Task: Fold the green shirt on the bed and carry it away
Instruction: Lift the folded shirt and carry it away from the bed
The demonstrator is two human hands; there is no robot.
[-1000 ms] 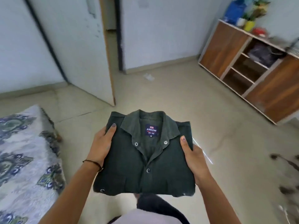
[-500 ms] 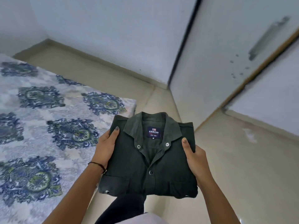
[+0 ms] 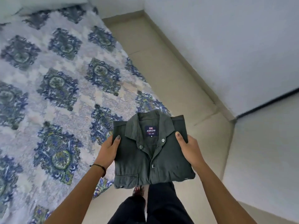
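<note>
Thumbs on top, one per side: left thumb [image 3: 117, 139] presses the shirt's left shoulder panel, right thumb [image 3: 179, 136] presses just right of the collar. Remaining fingers are curled under the fabric, hidden, so I judge they support the underside.

Left hand [image 3: 107, 150] clamps the left edge, right hand [image 3: 191, 151] clamps the right edge, both closed on the green shirt [image 3: 152, 152]. A thin dark band sits on the left wrist.

Shirt is folded into a compact rectangle, collar at the far end and facing up, label visible, placket buttoned down the middle. It is held in the air in front of the body, level, over the near right corner of the bed [image 3: 56, 94] and the floor [image 3: 169, 81] beside it. Not resting on the bed. Legs in dark trousers show below it, standing on the floor between bed and wall [image 3: 226, 46].

Handling, my judgement:
- light, soft woven cloth, no stiffness of its own; fold holds only while both sides are pinched
- one-handed grip would likely let the free side droop and the layers slide open
- best hold is what is shown: both side edges, mid-height, thumb over and fingers under
- near hem is unsupported, could sag if tilted

Fold looks done; carrying away is the remaining part.
</note>
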